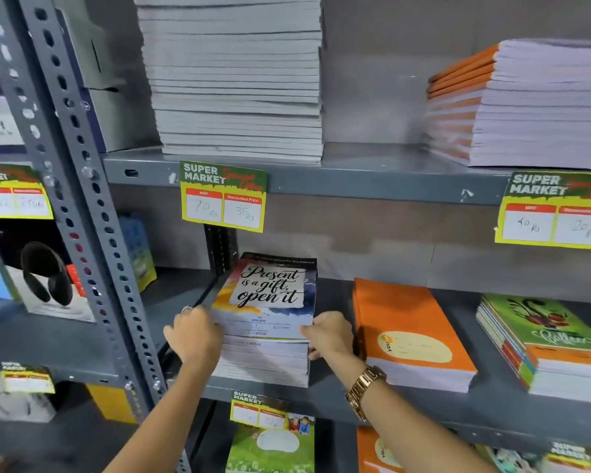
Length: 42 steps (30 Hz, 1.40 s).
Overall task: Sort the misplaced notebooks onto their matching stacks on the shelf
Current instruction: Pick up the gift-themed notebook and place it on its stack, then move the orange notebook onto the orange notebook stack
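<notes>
On the middle shelf (338, 401) stands a stack of notebooks whose top cover reads "Present is a gift, open it" (270, 295). My left hand (193, 332) grips the upper notebooks at the stack's front left corner. On the front right corner my right hand (328, 334) holds the same upper notebooks, which sit slightly skewed on those below. To the right lie an orange notebook stack (413, 332) and a mixed stack with a green cover on top (543, 339).
The upper shelf carries a tall grey-edged stack (236, 80) and an orange-spined stack (522, 104). Yellow price tags (223, 196) hang from the shelf edges. A perforated steel upright (93, 213) stands at the left, with boxed headphones (45, 278) beyond it. More notebooks lie on the shelf below (270, 448).
</notes>
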Motion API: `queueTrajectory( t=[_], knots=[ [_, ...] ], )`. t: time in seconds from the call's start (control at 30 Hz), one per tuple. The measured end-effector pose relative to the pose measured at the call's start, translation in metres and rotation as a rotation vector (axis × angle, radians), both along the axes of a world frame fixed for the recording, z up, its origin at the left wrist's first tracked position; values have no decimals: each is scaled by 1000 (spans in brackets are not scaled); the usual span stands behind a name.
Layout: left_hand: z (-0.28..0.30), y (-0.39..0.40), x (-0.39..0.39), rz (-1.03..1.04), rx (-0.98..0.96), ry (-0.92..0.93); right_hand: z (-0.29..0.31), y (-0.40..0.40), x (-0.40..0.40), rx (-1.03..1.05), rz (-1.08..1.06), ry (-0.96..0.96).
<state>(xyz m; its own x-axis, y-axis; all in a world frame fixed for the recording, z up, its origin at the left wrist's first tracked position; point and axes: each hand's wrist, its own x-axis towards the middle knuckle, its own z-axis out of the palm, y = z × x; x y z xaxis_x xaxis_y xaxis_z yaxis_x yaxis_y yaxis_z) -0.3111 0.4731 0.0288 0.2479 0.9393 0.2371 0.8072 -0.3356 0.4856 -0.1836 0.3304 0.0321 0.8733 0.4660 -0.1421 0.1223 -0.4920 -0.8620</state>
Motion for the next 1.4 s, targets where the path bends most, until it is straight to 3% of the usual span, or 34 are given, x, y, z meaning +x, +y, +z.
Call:
queueTrajectory(
  t=[0.13, 0.27, 0.5, 0.67, 0.8, 0.93, 1.17, 1.3, 1.4],
  knots=[
    [7, -23, 20, -65, 144, 95, 4, -21, 9, -44, -8, -340],
    [16, -59, 55, -234, 245, -53, 6, -55, 35, -48, -91, -541],
    [23, -152, 138, -513, 356, -109, 10, -157, 107, -145, -318, -737],
    [15, -218, 204, -705, 318, -110, 2, -242, 161, -318, -436, -823],
    [10, -280, 254, -836, 256, -213, -7, -318, 203, -463, -472, -849],
    [5, -336, 293, -943, 189, -278, -20, -383, 235, -589, -509, -809],
    [-6, -430, 356, -1111, 29, -212, -37, -480, 275, -702, -659, -531],
    [-10, -471, 383, -1217, -34, -150, -45, -512, 291, -609, -752, -312],
    [-17, -499, 401, -1284, -33, 50, -53, -527, 303, -526, -785, -146]
  ],
)
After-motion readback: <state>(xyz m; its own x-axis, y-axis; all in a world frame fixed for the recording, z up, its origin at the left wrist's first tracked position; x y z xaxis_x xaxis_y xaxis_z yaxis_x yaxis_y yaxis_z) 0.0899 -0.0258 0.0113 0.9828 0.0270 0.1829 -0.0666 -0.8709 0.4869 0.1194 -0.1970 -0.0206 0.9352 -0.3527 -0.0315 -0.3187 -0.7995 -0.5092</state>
